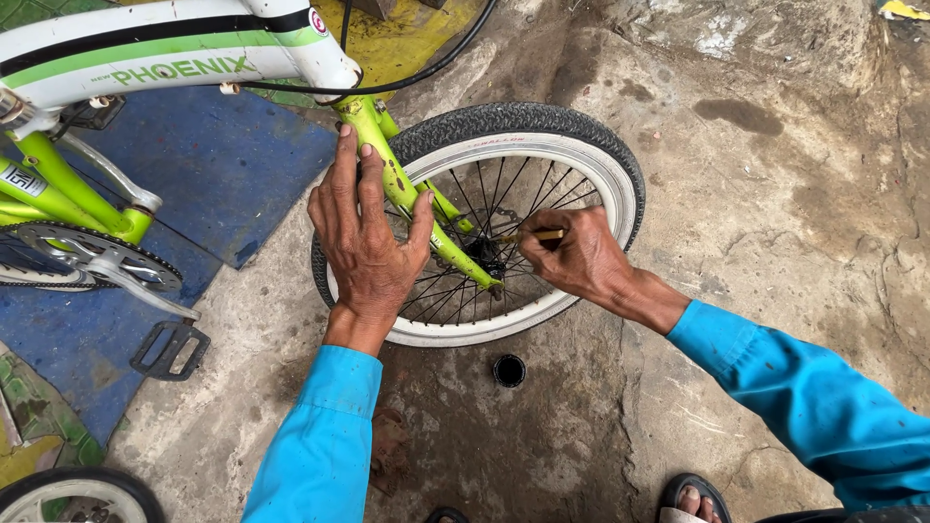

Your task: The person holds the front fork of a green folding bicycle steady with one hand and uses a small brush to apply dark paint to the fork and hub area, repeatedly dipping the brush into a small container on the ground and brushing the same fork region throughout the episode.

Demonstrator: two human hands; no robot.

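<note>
Small wheel (pixel 77 496): at 7 o'clock, only the top of a black tire and pale rim in view.
Pedal (pixel 170 349): black, at 9 o'clock from the left hand, flat over the blue mat (pixel 223 165).
Chain ring (pixel 92 254): toothed and grey, just above the pedal, by the green frame tubes.
Bike frame (pixel 145 48): white and green, up at 11 o'clock, across the top corner.
Left hand (pixel 366 237): in the middle, fingers pointing to 12 o'clock, laid flat and close together on the green fork (pixel 402 189), thumb hooked round the far side of it.
Front wheel (pixel 610 169): black tire, white rim, thin dark spokes, standing on the grey ground (pixel 775 242) under both hands.
Cap (pixel 509 370): small, round, black, on the ground at 6 o'clock from the wheel.
Right hand (pixel 581 257): at 3 o'clock from the left hand, fingers curled tight.
Stick tool (pixel 535 235): thin and yellowish, pinched in the right hand, tip aimed to 9 o'clock at the wheel's middle among the spokes.
Sleeves: bright blue on both arms.
Sandal (pixel 693 499): at 5 o'clock, toes just showing.
</note>
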